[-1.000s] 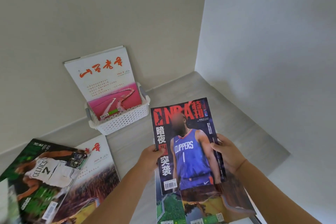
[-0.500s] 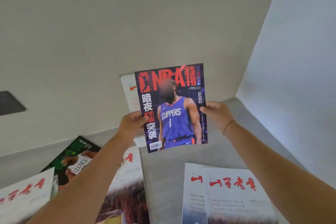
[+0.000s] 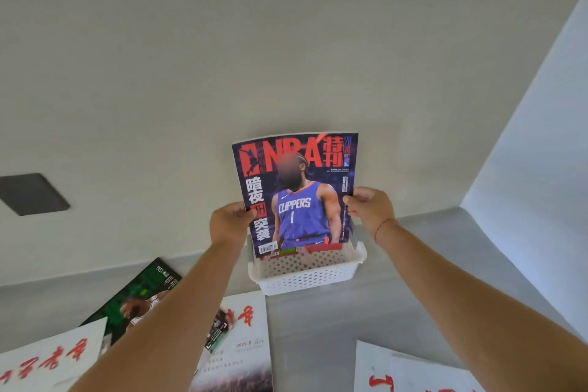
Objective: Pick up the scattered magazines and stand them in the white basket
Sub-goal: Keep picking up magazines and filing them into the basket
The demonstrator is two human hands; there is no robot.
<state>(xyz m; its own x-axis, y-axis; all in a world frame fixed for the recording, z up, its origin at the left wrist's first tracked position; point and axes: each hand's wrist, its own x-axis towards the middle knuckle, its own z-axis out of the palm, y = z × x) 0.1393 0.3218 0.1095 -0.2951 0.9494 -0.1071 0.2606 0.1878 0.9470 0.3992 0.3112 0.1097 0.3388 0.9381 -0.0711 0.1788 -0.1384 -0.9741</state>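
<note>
Part of the white basket [image 3: 305, 277] is hidden: the basketball magazine [image 3: 299, 194] stands upright in it, cover toward the camera, and blocks the back of it. The magazine's lower edge is down inside the rim; whether it reaches the bottom cannot be told. The left hand [image 3: 229, 223] grips the magazine's left edge and the right hand [image 3: 369, 210] grips its right edge, thumbs on the cover, the other fingers out of sight behind the pages. Slivers of red and green at the cover's bottom edge belong to something else in the basket, too covered to make out.

The basket rests on the grey counter [image 3: 318, 321], close to the wall. Nearer the camera, a green magazine [image 3: 140, 293] lies flat at the left, overlapping a white magazine with red characters [image 3: 248, 344]; the left forearm crosses both. Another white magazine [image 3: 47, 360] is cut off at the bottom left corner, and more white ones [image 3: 413, 372] at the bottom right. A dark plate [image 3: 31, 194] sits on the wall at the left.
</note>
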